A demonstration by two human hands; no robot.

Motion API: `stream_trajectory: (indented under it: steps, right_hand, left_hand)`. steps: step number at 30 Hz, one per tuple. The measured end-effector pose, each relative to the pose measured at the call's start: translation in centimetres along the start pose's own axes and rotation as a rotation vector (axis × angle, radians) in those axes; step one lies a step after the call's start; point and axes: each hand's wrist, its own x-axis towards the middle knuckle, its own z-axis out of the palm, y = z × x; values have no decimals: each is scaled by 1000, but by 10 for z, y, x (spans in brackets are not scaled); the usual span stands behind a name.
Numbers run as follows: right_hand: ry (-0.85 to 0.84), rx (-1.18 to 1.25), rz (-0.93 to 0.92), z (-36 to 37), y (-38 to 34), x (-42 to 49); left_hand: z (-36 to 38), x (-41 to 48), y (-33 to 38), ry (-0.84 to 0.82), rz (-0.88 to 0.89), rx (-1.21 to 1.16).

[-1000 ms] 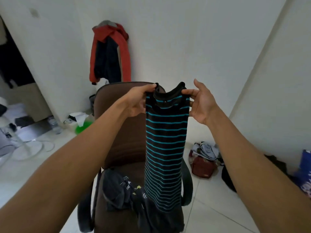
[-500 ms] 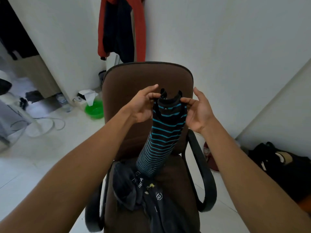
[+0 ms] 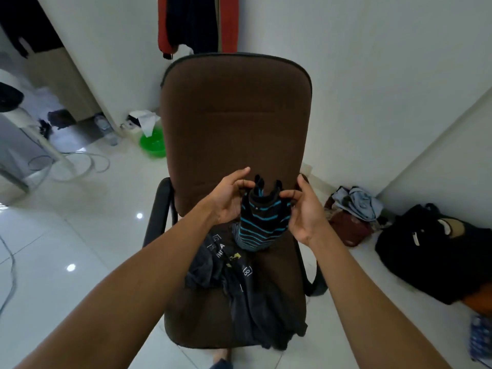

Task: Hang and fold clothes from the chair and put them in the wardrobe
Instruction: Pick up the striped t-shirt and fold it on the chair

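Lowered since 1.0 s ago: the black sleeveless knit top with teal stripes no longer hangs at full length in front of the backrest; its lower end now rests bunched on the seat of the brown fabric office chair. The view has also tipped down, so more of the seat shows. Left hand pinches the top's shoulder strap at 9 o'clock of the neckline, thumb and curled fingers closed on the fabric, one finger raised free. Right hand pinches the opposite strap at 3 o'clock in the same way. The neckline is held up between both hands, just in front of the lower backrest. A heap of dark grey printed garments lies on the seat at 6 o'clock of the striped top, touching it. A red and navy jacket hangs on the wall at 12 o'clock of the chair. A green plastic basin sits on the floor at 9 o'clock, and a black bag at 3 o'clock.
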Motion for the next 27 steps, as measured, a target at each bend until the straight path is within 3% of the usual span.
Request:
stream_trajectory:
  steps: [10, 14, 19, 23, 27]
  right_hand:
    - [187, -125, 368, -93, 163, -108]
    - [217, -146, 480, -114, 201, -133]
    - [223, -124, 498, -119, 207, -108]
    - [208, -184, 407, -117, 189, -45]
    - [178, -462, 226, -115, 170, 33]
  left_hand:
    - [-15, -91, -234, 201, -307, -82]
    - [-19, -109, -291, 228, -428, -130]
    - [-23, -99, -292, 309, -423, -174]
    - [-42, -56, -260, 355, -269, -189]
    - [-77, 9, -227, 451, -73, 97]
